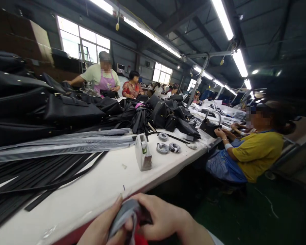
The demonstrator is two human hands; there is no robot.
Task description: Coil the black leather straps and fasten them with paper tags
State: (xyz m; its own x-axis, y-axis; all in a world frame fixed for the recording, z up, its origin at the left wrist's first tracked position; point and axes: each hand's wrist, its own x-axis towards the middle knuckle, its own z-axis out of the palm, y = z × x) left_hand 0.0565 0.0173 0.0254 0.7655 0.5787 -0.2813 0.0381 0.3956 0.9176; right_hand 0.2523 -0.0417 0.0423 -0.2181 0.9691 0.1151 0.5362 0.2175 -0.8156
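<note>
At the near table edge, my left hand (pixel 102 224) is closed around a coiled grey strap (pixel 127 211). From the other side my right hand (pixel 165 217) curls its fingers over the same coil; a dark part shows beneath its fingers. Three rolled-up grey straps (pixel 162 148) lie on the white table (pixel 109 177) ahead. Beside them stands a white tape dispenser (pixel 143 154). Long flat grey straps (pixel 66 144) stretch across the table to the left, above a spread of black straps (pixel 56 170). Something red shows below my hands.
Black handbags (pixel 71 109) are piled at the left and along the table's far side. A co-worker in a yellow shirt (pixel 260 153) sits at the right, handling a black bag (pixel 210 127). Two more people (pixel 105 80) work across the table. Green floor (pixel 232 217) lies at the right.
</note>
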